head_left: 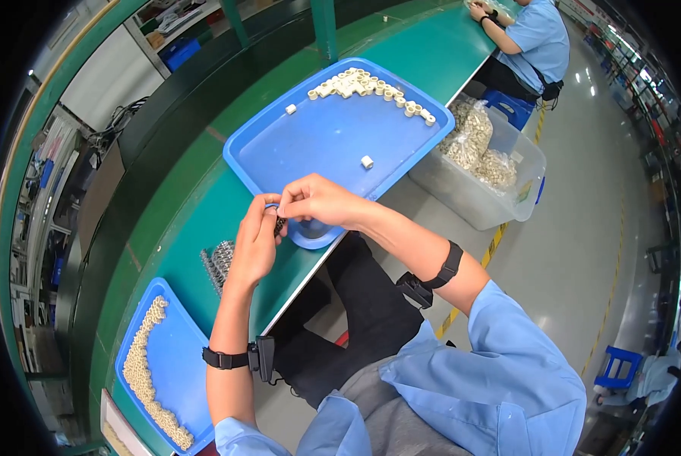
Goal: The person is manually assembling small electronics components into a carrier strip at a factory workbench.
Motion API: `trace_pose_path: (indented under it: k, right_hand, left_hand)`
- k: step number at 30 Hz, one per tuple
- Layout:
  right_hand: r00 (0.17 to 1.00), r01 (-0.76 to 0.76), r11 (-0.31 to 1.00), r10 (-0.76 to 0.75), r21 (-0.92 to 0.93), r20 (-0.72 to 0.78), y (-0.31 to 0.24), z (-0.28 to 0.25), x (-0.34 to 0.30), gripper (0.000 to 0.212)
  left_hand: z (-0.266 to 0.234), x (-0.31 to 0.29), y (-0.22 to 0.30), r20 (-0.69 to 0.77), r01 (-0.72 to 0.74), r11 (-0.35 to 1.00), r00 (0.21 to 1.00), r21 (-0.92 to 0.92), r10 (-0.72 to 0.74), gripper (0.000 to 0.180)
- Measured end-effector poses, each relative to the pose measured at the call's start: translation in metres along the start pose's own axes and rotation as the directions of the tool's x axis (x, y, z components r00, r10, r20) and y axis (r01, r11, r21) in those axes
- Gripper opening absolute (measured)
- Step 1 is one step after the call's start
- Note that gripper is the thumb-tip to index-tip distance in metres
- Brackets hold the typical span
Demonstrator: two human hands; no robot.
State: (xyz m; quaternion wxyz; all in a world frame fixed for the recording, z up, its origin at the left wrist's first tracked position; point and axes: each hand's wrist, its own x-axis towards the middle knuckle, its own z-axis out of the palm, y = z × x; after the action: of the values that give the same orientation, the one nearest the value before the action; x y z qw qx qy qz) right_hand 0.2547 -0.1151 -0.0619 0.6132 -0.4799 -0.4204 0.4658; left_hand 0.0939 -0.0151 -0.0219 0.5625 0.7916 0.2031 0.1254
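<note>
Hands, left (255, 242) and right (317, 201), pinch one small dark coil (279, 224) (ribbed, cylindrical) together.

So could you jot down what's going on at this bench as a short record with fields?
setting: long green workbench, person seated at it
left hand: pinching a small dark part at its fingertips
right hand: fingertips meeting the same small dark part
under the hands: small round blue dish
ahead: large blue tray with a cluster of white rings and two stray ones
lower left: second blue tray with a curved row of cream rings
beside bench: clear bin of bagged parts
background: another person seated further along
</note>
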Motion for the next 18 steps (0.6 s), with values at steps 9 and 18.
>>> trace_pose_path:
  k: [9, 18]
  right_hand:
    - [0.982, -0.178, 0.97, 0.187, 0.165, -0.04, -0.015, -0.029, -0.007, 0.011]
    - [0.987, -0.086, 0.983, 0.062, -0.163, -0.146, -0.02, -0.03, -0.011, 0.014]
  left_hand:
    - [0.016, 0.022, -0.003, 0.005, -0.083, 0.995, 0.996, -0.062, 0.083, 0.028]
    - [0.02, 0.038, -0.007, -0.023, -0.042, 0.994, 0.999, 0.096, 0.045, 0.029]
